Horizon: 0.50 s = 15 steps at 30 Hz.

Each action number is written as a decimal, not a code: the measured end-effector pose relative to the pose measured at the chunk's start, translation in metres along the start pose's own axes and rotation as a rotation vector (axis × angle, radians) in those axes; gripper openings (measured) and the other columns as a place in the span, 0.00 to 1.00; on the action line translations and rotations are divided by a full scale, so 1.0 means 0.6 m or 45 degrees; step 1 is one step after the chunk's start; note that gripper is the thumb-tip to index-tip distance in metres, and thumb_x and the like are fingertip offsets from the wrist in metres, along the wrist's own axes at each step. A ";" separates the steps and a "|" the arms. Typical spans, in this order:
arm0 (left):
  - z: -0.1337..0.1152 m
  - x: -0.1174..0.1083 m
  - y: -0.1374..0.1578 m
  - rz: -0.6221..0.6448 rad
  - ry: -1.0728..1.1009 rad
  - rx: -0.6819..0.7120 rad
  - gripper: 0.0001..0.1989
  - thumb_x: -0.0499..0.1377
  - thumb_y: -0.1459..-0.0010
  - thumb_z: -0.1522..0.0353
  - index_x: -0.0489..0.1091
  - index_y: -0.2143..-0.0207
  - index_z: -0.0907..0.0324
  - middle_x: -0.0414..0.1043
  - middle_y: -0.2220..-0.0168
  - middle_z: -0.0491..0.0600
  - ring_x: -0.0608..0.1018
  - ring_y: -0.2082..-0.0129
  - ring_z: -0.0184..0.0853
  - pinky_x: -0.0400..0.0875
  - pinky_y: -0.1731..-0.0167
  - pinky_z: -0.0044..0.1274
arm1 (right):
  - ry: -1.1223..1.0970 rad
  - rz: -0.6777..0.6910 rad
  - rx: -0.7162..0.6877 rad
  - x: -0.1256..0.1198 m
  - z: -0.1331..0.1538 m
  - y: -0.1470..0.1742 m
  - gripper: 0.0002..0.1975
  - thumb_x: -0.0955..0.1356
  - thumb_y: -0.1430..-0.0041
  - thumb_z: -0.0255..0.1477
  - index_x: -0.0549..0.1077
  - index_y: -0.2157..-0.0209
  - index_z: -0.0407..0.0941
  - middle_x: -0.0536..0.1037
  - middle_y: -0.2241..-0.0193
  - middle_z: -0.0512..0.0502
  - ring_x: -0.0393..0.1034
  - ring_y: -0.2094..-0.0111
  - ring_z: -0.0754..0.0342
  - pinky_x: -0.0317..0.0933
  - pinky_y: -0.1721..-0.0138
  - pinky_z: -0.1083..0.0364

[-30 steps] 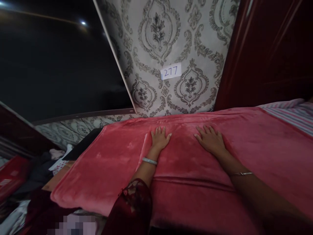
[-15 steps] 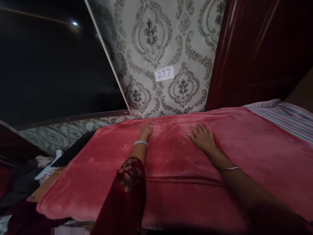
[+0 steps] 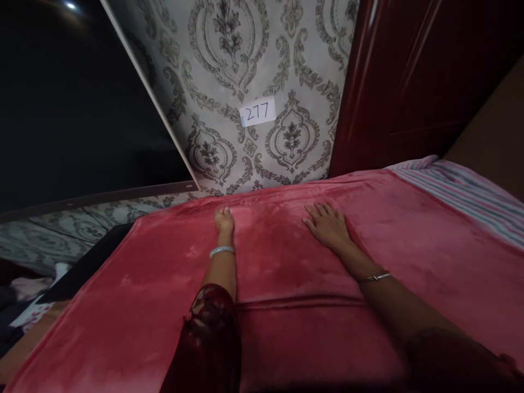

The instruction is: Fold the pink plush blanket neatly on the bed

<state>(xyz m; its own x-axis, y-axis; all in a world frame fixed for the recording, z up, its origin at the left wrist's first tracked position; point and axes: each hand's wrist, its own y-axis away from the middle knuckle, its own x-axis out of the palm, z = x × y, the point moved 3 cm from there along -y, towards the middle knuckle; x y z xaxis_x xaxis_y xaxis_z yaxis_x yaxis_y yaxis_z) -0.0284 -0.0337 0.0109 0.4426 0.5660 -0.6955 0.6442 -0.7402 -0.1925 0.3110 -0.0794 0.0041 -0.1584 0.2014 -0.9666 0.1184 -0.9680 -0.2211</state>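
Resting the right hand (image 3: 327, 226), released with fingers spread, on a red blanket (image 3: 278, 262) just off center at 4 o'clock. Holding the left hand (image 3: 224, 221) curled on the same cloth at 8, with too little showing to tell whether pinching fabric. Spread from 3 o'clock through 6 to 8, toward the wallpaper (image 3: 290, 136) at 12. Hidden in part by the forearms (image 3: 221, 273) at 4 and 7. Ringed by a screen (image 3: 82, 109) at 10, a "277" card (image 3: 257, 112) at 12, a dark red panel (image 3: 393, 87) at 2, striped cloth (image 3: 462, 188) at 3, clothes (image 3: 28, 289) at 8.
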 end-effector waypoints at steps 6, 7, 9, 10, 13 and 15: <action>-0.005 -0.005 0.003 -0.032 0.133 -0.027 0.15 0.55 0.34 0.64 0.68 0.49 0.63 0.78 0.52 0.62 0.80 0.50 0.45 0.73 0.51 0.32 | -0.046 0.052 0.028 -0.003 0.000 -0.011 0.30 0.55 0.28 0.44 0.60 0.30 0.48 0.58 0.29 0.40 0.46 0.28 0.40 0.42 0.32 0.36; -0.006 -0.007 0.004 -0.032 0.147 -0.031 0.16 0.56 0.34 0.63 0.67 0.49 0.63 0.78 0.52 0.62 0.80 0.50 0.46 0.73 0.51 0.32 | -0.075 0.084 0.043 -0.005 -0.001 -0.017 0.30 0.54 0.28 0.44 0.60 0.30 0.49 0.56 0.29 0.41 0.45 0.28 0.40 0.41 0.32 0.36; -0.007 -0.009 0.004 -0.022 0.168 -0.035 0.16 0.56 0.35 0.62 0.67 0.49 0.62 0.78 0.52 0.62 0.80 0.49 0.46 0.73 0.50 0.33 | -0.144 0.161 0.112 -0.010 -0.008 -0.033 0.30 0.54 0.28 0.44 0.60 0.30 0.52 0.54 0.28 0.44 0.42 0.27 0.41 0.42 0.32 0.35; -0.007 -0.009 0.003 -0.012 0.177 -0.033 0.16 0.57 0.36 0.62 0.67 0.49 0.62 0.78 0.53 0.62 0.80 0.50 0.46 0.72 0.50 0.33 | -0.173 0.191 0.154 -0.013 -0.012 -0.041 0.29 0.54 0.28 0.45 0.60 0.30 0.52 0.54 0.28 0.45 0.42 0.27 0.40 0.43 0.33 0.34; -0.005 -0.006 0.000 0.020 0.194 -0.015 0.16 0.59 0.37 0.64 0.67 0.49 0.61 0.78 0.53 0.61 0.80 0.50 0.47 0.71 0.48 0.35 | -0.213 0.215 0.255 -0.019 -0.026 -0.065 0.29 0.52 0.28 0.44 0.62 0.32 0.52 0.56 0.28 0.43 0.51 0.30 0.38 0.52 0.36 0.35; -0.002 -0.002 -0.003 0.024 0.202 -0.008 0.16 0.59 0.37 0.66 0.66 0.49 0.62 0.77 0.51 0.62 0.79 0.48 0.46 0.70 0.46 0.34 | -0.219 0.205 0.293 -0.019 -0.033 -0.073 0.30 0.52 0.28 0.45 0.63 0.32 0.50 0.58 0.30 0.39 0.60 0.35 0.37 0.57 0.39 0.37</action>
<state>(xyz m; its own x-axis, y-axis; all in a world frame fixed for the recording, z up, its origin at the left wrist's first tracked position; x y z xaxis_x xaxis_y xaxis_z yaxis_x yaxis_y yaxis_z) -0.0293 -0.0322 0.0129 0.5470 0.6028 -0.5809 0.6385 -0.7492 -0.1762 0.3267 -0.0362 0.0223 -0.3214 0.0340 -0.9463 -0.0659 -0.9977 -0.0134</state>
